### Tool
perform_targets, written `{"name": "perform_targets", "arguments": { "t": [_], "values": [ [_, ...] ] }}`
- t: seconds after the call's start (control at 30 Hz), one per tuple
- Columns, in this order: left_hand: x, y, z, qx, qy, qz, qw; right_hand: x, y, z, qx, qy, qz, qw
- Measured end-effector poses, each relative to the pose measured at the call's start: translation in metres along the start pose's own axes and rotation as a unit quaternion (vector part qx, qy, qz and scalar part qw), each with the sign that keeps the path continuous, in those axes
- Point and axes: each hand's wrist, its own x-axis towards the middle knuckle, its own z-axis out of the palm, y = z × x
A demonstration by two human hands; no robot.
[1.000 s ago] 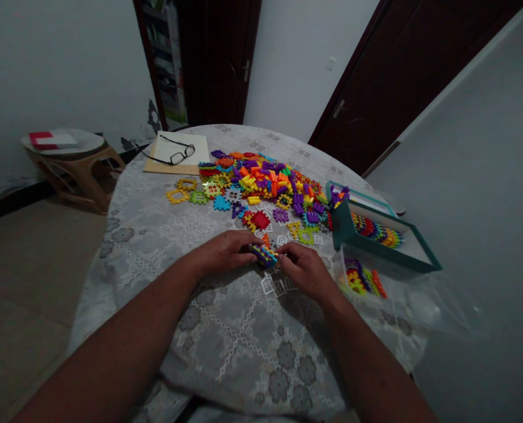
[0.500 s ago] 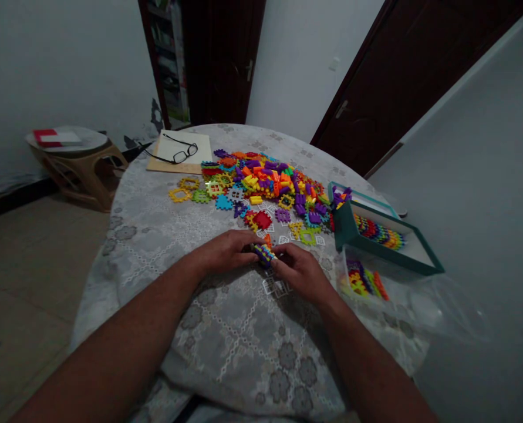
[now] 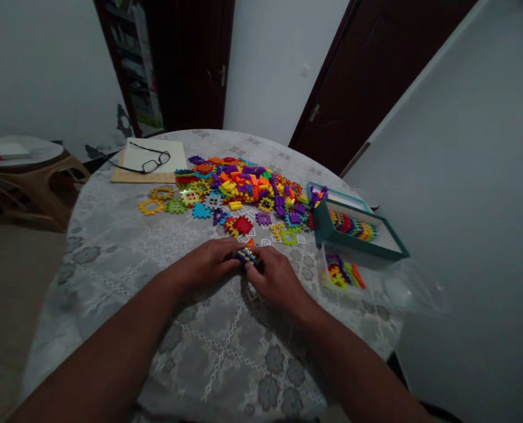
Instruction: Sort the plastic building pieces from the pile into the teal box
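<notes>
Between my two hands is a small stack of colourful interlocking plastic pieces, with purple, yellow and blue edges showing. My left hand is closed on the stack's left side, thumb near me and fingers behind. From the right, my right hand grips the same stack, partly covering it. A small orange piece shows just behind the stack. Beyond my hands lie a red toothed piece, a yellow triangular piece and a lime green square frame.
A heap of mixed plastic pieces covers the table's middle. On the right stand a green box with rows of pieces and a clear plastic tub. Glasses rest on a pad at the far left. A stool stands beyond.
The view has swung right, so everything appears further left. Both hands still hold the stack, and it now looks more covered by my fingers.
</notes>
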Motion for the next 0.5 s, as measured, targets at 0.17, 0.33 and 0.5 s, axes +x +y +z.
{"name": "perform_targets", "arguments": {
  "t": [0.17, 0.33, 0.5],
  "values": [
    [0.002, -0.004, -0.001, -0.003, 0.014, -0.014, 1.0, 0.009, -0.009, 0.003, -0.087, -0.013, 0.045, 0.995],
    [0.004, -0.001, -0.004, -0.03, 0.032, -0.029, 0.999, 0.012, -0.012, -0.007, -0.079, -0.036, 0.036, 0.996],
    [0.005, 0.005, -0.008, -0.062, 0.034, -0.055, 0.996, 0.012, -0.009, -0.05, -0.032, -0.013, 0.054, 0.998]
  ]
}}
